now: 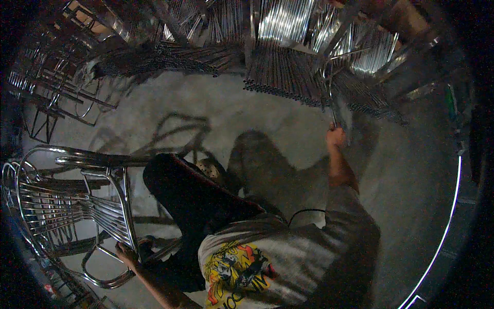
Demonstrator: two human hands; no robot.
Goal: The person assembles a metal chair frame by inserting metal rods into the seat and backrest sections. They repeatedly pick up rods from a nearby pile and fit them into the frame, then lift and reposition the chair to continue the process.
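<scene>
A shiny metal tube chair (77,206) with slatted back and seat lies tilted on the left, beside my bent leg. At its lower bar is my left hand (127,255), its fingers closed round the tubing. My right arm reaches far forward and to the right. The right hand (336,135) is closed round the near end of a slim, shiny metal rod (332,105), whose far part runs up in front of the stacked tubes. Poor light and clutter behind it hide the rod's exact shape.
Bundles of dark metal tubes (285,77) lie along the far side, with brighter tubes (285,20) behind them. More metal frames (62,98) stand at the far left. A black cable (306,210) curves beside my torso on the grey concrete floor (411,206). A bright strip (455,206) edges the right.
</scene>
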